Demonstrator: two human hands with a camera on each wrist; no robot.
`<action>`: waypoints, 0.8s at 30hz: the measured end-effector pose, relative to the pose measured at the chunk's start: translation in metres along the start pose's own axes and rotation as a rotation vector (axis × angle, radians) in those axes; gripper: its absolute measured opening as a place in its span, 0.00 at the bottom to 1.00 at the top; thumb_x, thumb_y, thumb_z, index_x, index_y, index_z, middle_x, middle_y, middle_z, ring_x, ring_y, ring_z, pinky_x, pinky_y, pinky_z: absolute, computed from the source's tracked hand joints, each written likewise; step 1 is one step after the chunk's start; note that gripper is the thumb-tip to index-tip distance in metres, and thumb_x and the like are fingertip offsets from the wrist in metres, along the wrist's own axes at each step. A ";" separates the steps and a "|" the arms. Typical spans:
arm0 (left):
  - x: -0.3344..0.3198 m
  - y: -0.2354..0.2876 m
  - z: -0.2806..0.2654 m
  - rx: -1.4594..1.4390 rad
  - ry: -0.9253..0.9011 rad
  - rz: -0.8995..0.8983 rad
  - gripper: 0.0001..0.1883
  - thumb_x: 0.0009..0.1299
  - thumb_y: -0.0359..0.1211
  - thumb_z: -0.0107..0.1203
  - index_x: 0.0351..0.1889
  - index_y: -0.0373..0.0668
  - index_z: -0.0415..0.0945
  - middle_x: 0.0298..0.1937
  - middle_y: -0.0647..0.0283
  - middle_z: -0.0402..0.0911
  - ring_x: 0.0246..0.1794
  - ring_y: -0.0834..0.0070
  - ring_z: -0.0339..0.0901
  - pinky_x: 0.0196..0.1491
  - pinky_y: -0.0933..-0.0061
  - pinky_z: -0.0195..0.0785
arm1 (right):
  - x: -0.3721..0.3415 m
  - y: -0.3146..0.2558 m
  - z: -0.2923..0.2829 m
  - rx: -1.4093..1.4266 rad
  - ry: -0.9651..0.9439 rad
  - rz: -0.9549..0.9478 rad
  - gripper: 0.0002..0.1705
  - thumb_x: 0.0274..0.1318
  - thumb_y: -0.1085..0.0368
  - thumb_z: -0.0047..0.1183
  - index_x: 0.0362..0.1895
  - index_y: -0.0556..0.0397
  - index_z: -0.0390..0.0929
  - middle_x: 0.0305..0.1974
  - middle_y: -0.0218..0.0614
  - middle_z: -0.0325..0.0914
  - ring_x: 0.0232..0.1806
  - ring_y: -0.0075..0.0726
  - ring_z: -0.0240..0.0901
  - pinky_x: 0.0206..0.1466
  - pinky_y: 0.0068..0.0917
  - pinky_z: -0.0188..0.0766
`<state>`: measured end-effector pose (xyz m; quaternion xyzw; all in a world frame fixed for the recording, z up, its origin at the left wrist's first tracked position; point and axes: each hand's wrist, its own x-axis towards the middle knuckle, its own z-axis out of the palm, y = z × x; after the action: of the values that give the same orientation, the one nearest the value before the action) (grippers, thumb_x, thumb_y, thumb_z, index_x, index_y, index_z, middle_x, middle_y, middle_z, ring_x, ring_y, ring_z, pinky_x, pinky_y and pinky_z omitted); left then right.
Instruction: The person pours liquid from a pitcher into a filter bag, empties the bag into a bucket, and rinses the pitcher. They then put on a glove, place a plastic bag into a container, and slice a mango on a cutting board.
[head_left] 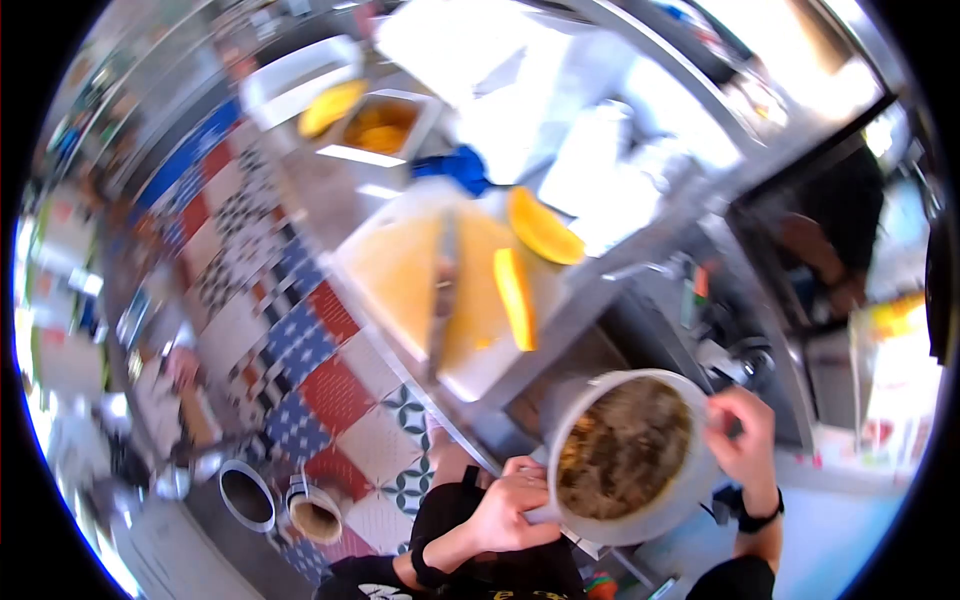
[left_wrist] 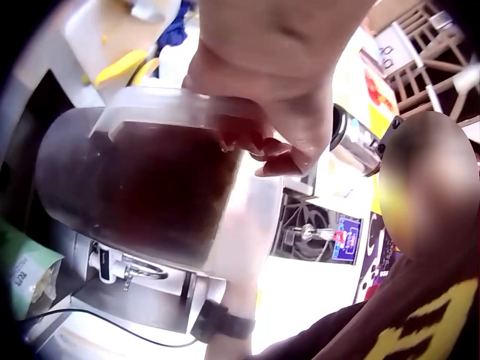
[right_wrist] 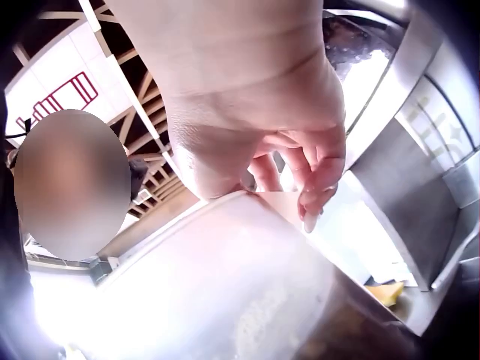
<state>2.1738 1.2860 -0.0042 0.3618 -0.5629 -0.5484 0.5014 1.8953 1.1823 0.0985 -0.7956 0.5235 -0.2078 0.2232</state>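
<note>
A large translucent pitcher (head_left: 628, 457) holds a brown mixture with a frothy, clumpy surface; dark liquid shows through its wall (left_wrist: 161, 191) in the left wrist view. My left hand (head_left: 515, 508) grips its handle, fingers curled round it, also seen from above as the hand (left_wrist: 262, 112) in the left wrist view. On the opposite side, my right hand (head_left: 742, 440) pinches the rim, thumb and fingers bent. From the right wrist, that hand (right_wrist: 262, 139) lies against the pale rim (right_wrist: 240, 206), with part of the thumb hidden.
Beyond the pitcher, a cutting board (head_left: 390, 270) bears a knife (head_left: 443, 290) and yellow pieces (head_left: 515, 300). A square container (head_left: 425, 115) with orange contents and a blue cloth (head_left: 455, 168) are farther back. A sink tap (left_wrist: 109, 264) and a black cable (left_wrist: 112, 319) lie near the pitcher.
</note>
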 end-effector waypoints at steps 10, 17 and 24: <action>-0.159 0.056 -0.037 -0.011 0.277 0.182 0.17 0.53 0.37 0.63 0.16 0.39 0.66 0.18 0.62 0.66 0.25 0.63 0.66 0.48 0.66 0.52 | -0.021 -0.068 0.064 0.398 -0.177 -0.152 0.20 0.33 0.69 0.53 0.36 0.54 0.62 0.30 0.27 0.55 0.30 0.21 0.51 0.33 0.18 0.47; -0.318 0.053 -0.026 0.067 0.731 0.178 0.21 0.61 0.33 0.62 0.10 0.39 0.63 0.11 0.65 0.61 0.16 0.69 0.60 0.39 0.72 0.55 | -0.069 -0.184 0.161 0.460 -0.429 -0.214 0.27 0.28 0.70 0.55 0.39 0.51 0.60 0.28 0.29 0.60 0.27 0.22 0.54 0.31 0.19 0.50; -0.498 0.060 -0.001 0.092 1.006 0.149 0.20 0.59 0.31 0.62 0.10 0.40 0.62 0.12 0.66 0.63 0.18 0.70 0.59 0.37 0.72 0.55 | -0.165 -0.301 0.263 0.575 -0.701 -0.279 0.27 0.31 0.73 0.56 0.39 0.48 0.57 0.30 0.29 0.65 0.27 0.20 0.58 0.32 0.17 0.54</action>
<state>2.3001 1.7704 -0.0288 0.5615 -0.2998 -0.2440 0.7317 2.2058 1.4767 0.0409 -0.7863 0.2259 -0.0913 0.5678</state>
